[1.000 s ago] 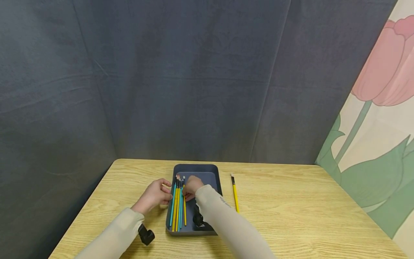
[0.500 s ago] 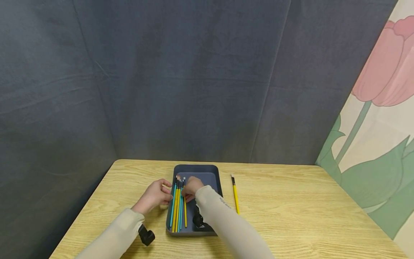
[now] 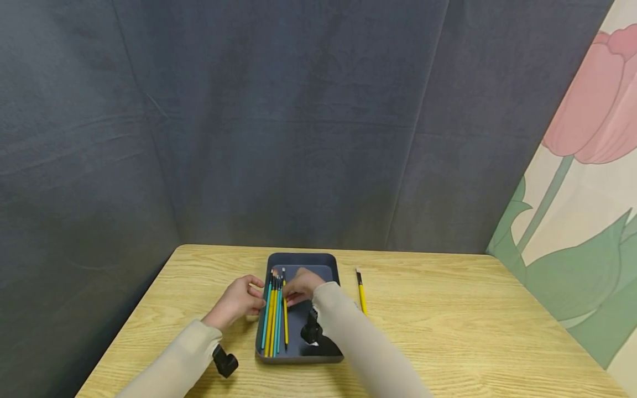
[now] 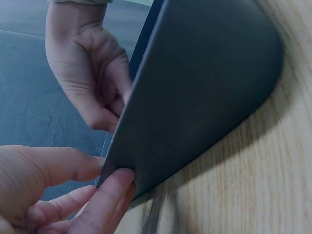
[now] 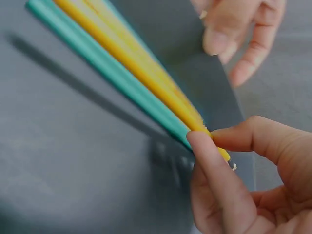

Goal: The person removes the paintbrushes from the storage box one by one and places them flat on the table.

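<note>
Inside a dark grey tray [image 3: 301, 257] lies a row of paintbrushes [image 3: 273, 326] with teal and yellow handles, along its left side, bristles toward the far end. My right hand [image 3: 302, 284] is over the tray, thumb and index finger pinching the rightmost yellow paintbrush [image 3: 286, 326] near its dark upper part. In the right wrist view those fingertips [image 5: 201, 139] cover part of the handles. My left hand [image 3: 240, 298] grips the tray's left rim, with its fingertips [image 4: 122, 178] against the outer wall.
Right of the tray, another yellow paintbrush [image 3: 361, 296] lies on the wooden table [image 3: 448, 320], its lower end behind my right sleeve. A dark curtain [image 3: 298, 138] hangs behind the table, and a tulip-printed cloth [image 3: 572, 193] is at the right.
My right hand has shifted slightly right and back, and the rightmost yellow paintbrush has moved a little toward the far end. My left hand and the tray stay in place.
</note>
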The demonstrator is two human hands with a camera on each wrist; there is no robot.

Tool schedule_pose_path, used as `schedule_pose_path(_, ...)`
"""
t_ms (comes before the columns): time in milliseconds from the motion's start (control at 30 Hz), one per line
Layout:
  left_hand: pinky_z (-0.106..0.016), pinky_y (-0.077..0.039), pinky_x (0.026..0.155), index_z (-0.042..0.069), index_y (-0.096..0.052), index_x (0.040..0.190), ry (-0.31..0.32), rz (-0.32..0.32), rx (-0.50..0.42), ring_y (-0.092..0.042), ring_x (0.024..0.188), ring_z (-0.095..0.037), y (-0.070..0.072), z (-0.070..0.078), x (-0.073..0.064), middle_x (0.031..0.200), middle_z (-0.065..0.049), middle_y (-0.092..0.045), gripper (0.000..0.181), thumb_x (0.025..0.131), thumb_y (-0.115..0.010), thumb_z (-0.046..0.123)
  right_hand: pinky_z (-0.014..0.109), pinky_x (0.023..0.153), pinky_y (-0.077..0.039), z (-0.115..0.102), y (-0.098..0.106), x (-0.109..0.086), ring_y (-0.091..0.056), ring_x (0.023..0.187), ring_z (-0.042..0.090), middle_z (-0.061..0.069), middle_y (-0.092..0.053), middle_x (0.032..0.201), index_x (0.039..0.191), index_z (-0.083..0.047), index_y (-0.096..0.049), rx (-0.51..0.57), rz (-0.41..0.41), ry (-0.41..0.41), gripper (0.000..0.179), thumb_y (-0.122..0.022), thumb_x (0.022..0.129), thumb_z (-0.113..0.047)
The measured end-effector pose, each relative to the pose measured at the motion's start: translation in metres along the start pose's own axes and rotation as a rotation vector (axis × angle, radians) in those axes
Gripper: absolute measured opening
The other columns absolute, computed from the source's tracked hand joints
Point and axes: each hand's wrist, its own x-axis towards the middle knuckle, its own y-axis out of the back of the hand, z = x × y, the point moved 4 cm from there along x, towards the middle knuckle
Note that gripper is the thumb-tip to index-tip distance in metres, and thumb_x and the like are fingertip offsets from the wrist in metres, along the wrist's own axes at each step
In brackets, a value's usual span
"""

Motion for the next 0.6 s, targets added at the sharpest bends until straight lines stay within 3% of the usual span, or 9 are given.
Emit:
schedule_pose_path(300,-0.035,-0.059,0.063,-0.006,-0.053,0.118,0.017,0.004,-0.006,-0.062,0.072,-0.021,0.0,-0.001,0.001,0.092,-0.016,-0.058,0.04,0.08,-0.065,-0.012,0.03,0.074,-0.06,-0.008,0.017,-0.004,-0.065,0.064,0.013,0.008,-0.066,0.077,0.105,0.01,-0.069,0.059,-0.064,0.044,0.022,-0.065,0.085,0.0)
schedule_pose_path(600,-0.036,-0.059,0.063,-0.005,-0.053,0.119,0.014,0.004,0.002,-0.062,0.074,-0.021,0.001,0.0,-0.001,0.092,-0.016,-0.057,0.04,0.081,-0.066,-0.011,0.029,0.074,-0.06,-0.014,0.035,-0.013,-0.065,0.068,0.012,0.011,-0.064,0.087,0.123,0.011,-0.057,0.145,-0.102,0.079,0.036,-0.062,0.088,0.001)
